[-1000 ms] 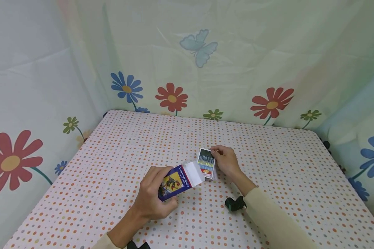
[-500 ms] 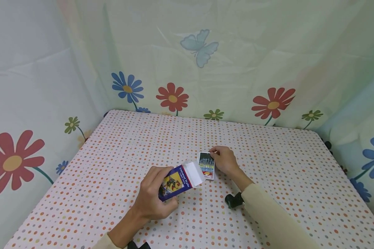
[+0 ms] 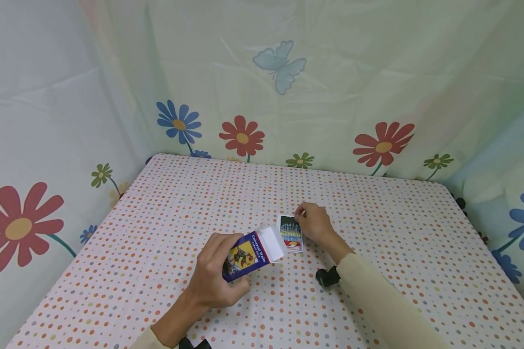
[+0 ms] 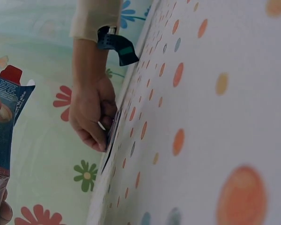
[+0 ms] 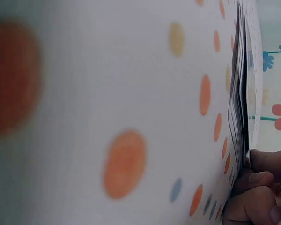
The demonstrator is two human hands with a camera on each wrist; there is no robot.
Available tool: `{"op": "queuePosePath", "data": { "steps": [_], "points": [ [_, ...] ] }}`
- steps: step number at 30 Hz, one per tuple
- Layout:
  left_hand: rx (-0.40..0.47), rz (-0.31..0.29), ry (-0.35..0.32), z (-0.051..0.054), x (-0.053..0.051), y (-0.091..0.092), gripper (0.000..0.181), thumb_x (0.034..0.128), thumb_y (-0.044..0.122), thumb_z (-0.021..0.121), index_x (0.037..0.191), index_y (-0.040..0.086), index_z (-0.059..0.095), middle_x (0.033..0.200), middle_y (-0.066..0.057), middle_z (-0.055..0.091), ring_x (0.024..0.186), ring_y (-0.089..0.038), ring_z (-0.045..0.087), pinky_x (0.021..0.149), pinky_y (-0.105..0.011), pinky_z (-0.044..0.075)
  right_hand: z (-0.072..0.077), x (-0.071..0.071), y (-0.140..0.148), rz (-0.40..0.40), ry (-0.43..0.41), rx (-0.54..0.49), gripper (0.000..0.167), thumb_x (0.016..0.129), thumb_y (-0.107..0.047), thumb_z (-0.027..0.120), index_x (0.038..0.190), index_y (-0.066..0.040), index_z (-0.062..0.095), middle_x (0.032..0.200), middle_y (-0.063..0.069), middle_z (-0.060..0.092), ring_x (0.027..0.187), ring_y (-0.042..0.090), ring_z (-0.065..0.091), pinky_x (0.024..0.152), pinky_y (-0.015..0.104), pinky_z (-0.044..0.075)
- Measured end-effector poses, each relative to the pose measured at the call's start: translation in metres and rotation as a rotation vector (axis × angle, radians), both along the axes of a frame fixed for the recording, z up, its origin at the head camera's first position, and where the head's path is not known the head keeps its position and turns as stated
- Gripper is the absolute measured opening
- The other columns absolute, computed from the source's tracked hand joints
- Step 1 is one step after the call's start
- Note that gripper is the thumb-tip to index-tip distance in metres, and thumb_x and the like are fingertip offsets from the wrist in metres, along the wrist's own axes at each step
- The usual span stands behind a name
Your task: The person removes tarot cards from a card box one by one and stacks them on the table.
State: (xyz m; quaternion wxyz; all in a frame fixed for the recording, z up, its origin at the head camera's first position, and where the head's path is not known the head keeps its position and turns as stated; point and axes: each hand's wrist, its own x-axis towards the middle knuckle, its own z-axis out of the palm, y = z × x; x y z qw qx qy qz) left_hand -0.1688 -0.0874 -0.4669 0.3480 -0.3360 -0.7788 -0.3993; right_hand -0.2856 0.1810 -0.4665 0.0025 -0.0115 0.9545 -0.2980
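My left hand [image 3: 214,278] holds a blue tarot card box [image 3: 244,257] above the table, its white flap [image 3: 271,244] folded open toward the right. Just beyond that flap a stack of tarot cards [image 3: 290,234] lies face up on the cloth. At the stack's far right corner, my right hand [image 3: 316,224] pinches the edge between thumb and curled fingers. From the right wrist, the cards [image 5: 240,93] appear edge-on and slightly spread. The left wrist view catches the box [image 4: 3,126] partly, and the right hand [image 4: 91,110] low at the tabletop.
A polka-dot cloth [image 3: 201,194] covers the table. Flower-printed curtains [image 3: 323,97] hang behind it and at both sides. Black straps with small devices are on the wrists; the right one [image 3: 327,276] hangs close to the cloth.
The stack of cards has shifted slightly toward me and straightened, with the right hand's fingers staying at its far corner. My left hand and the box have stayed in place.
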Motion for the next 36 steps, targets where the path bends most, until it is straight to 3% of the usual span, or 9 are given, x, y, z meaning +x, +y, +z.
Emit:
{"op": "queuePosePath", "data": {
  "steps": [11, 22, 29, 36],
  "points": [
    [-0.003, 0.000, 0.000, 0.000, 0.000, 0.000, 0.070, 0.0590, 0.022, 0.067, 0.126, 0.002, 0.065, 0.105, -0.005, 0.066, 0.086, -0.014, 0.057, 0.068, -0.019, 0.052, -0.001, -0.003, -0.001, -0.006, -0.011, 0.028, 0.008, 0.098, -0.014, 0.063, 0.094, -0.008, 0.065, 0.083, 0.006, 0.067, 0.073, 0.020, 0.058, 0.063, 0.033, 0.045],
    [-0.003, 0.003, -0.008, 0.000, 0.000, 0.000, 0.070, 0.0592, 0.022, 0.068, 0.126, 0.002, 0.065, 0.105, -0.005, 0.066, 0.086, -0.014, 0.056, 0.067, -0.019, 0.051, 0.001, -0.002, -0.001, -0.008, -0.013, 0.016, 0.007, 0.098, -0.015, 0.063, 0.096, -0.008, 0.065, 0.083, 0.007, 0.066, 0.078, 0.024, 0.058, 0.068, 0.038, 0.045],
    [-0.002, 0.000, -0.009, 0.001, 0.001, 0.000, 0.069, 0.0591, 0.022, 0.068, 0.125, 0.002, 0.065, 0.106, -0.005, 0.066, 0.087, -0.015, 0.056, 0.068, -0.019, 0.051, 0.001, 0.001, -0.002, -0.070, -0.032, -0.040, 0.016, 0.099, -0.019, 0.062, 0.111, -0.008, 0.064, 0.088, 0.010, 0.067, 0.085, 0.027, 0.056, 0.068, 0.037, 0.044],
    [-0.005, 0.002, -0.013, 0.001, 0.001, 0.001, 0.069, 0.0591, 0.022, 0.068, 0.125, 0.002, 0.065, 0.106, -0.005, 0.066, 0.087, -0.014, 0.056, 0.068, -0.019, 0.052, 0.003, 0.007, -0.002, -0.102, 0.007, -0.062, 0.029, 0.100, -0.022, 0.060, 0.124, -0.005, 0.061, 0.082, 0.010, 0.064, 0.069, 0.022, 0.056, 0.060, 0.033, 0.043]
  ]
}}
